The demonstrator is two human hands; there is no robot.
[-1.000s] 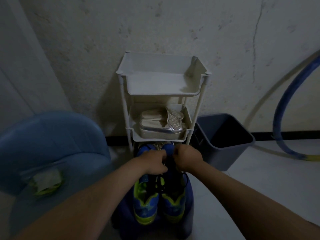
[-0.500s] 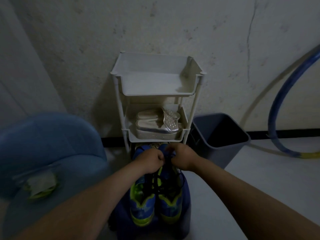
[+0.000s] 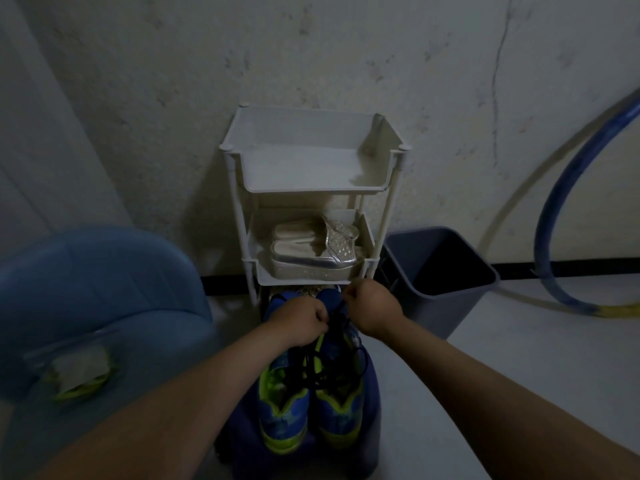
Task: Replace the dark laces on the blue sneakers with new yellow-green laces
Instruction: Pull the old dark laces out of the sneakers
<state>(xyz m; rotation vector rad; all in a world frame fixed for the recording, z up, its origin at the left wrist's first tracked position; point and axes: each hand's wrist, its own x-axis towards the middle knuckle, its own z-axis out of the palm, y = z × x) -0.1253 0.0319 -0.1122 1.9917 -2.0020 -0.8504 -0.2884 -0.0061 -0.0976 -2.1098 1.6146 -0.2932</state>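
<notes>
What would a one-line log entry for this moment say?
step: unlacing | left hand: pinches dark laces | right hand: pinches dark laces | blue sneakers: side by side

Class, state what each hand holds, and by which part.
Left hand and right hand each pinch the dark laces near the sneakers' ankle openings; exact spot hidden by fingers.

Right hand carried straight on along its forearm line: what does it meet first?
Probably the white rack's middle shelf lip, just beyond the right hand; depth is unclear.
</notes>
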